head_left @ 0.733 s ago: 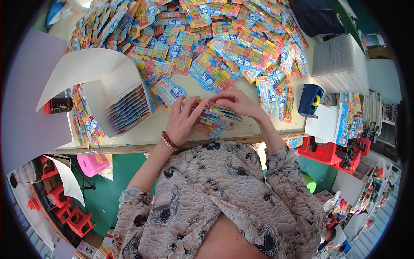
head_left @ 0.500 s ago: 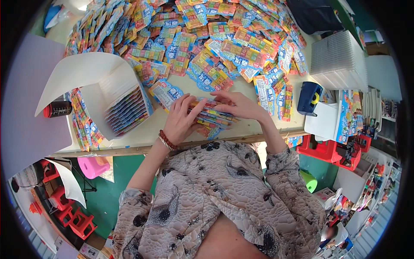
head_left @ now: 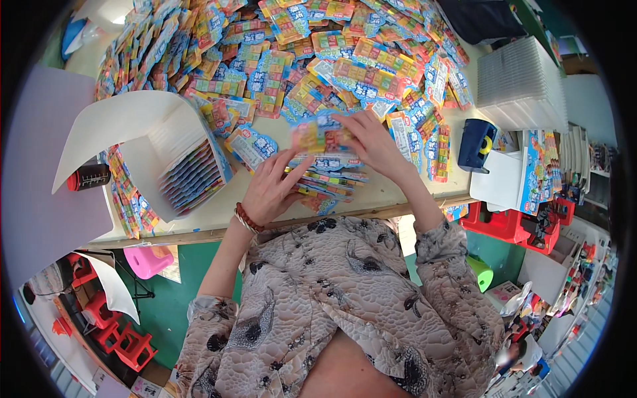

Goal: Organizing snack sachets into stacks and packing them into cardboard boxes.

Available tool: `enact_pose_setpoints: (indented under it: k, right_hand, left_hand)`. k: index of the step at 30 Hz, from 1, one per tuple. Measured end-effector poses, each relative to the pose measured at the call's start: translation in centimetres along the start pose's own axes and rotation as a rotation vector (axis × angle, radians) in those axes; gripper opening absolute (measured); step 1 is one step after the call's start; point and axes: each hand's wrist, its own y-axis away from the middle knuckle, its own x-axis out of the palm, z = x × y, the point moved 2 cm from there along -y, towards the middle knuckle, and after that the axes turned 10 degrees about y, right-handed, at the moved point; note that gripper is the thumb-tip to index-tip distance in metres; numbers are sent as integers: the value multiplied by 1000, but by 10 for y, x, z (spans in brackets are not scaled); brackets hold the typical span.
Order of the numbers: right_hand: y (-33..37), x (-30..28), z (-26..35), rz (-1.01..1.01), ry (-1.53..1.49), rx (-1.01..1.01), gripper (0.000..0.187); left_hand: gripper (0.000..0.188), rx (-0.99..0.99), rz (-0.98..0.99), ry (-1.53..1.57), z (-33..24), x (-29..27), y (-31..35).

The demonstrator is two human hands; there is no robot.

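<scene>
In the head view, the left forearm rose from the lower left toward the table (head_left: 391, 189), its sleeve (head_left: 211, 317) ending just below the elbow and a beaded bracelet (head_left: 247, 218) circling the wrist. The left hand (head_left: 267, 191) lay back upward at the near edge, pointing up and to the right, its fingers slightly apart and reaching over the left end of a stack (head_left: 335, 180) of flat, colourful packs. Its thumb sat lower, on the near side, so the grip was narrow and held the stack, which rested tilted, its edges fanned toward the body. The right forearm slanted up and to the left from a bunched sleeve, the wrist higher than the left one. The right hand (head_left: 373, 144) was bent inward with its knuckles up and its fingers curved left, closed in a narrow grip on the right end of one pack (head_left: 316, 135). That pack was blurred, just above the stack and beyond the left fingertips; where the right thumb pressed could not be told. Beyond both hands spread a heap (head_left: 272, 76) of similar packs, with a white box (head_left: 210, 156) of them to the left and a dark tape dispenser (head_left: 472, 149) to the right.
</scene>
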Motion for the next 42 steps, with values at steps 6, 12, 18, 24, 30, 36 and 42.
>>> enact_pose_setpoints:
  k: [6,12,18,24,30,36,42]
  right_hand:
    - [9,18,-12,37,-518,466,64]
    - [4,14,-16,82,-310,491,53]
    - [12,12,-17,253,-699,290,32]
    - [4,-16,3,362,-564,233,59]
    - [19,-9,6,275,-564,150,83]
    - [18,0,12,316,-808,257,83]
    - [10,-2,3,437,-851,245,78]
  left_hand:
    - [79,-41,171,70,3,-10,-4]
    - [100,-157,7,323,9,-10,-14]
    - [118,-159,-247,287,29,5,-22]
    - [122,-169,-337,486,35,14,-21]
    - [123,-99,-306,103,22,25,-4]
    - [128,-247,-509,924,29,37,0]
    - [138,-211,-161,667,44,33,-17]
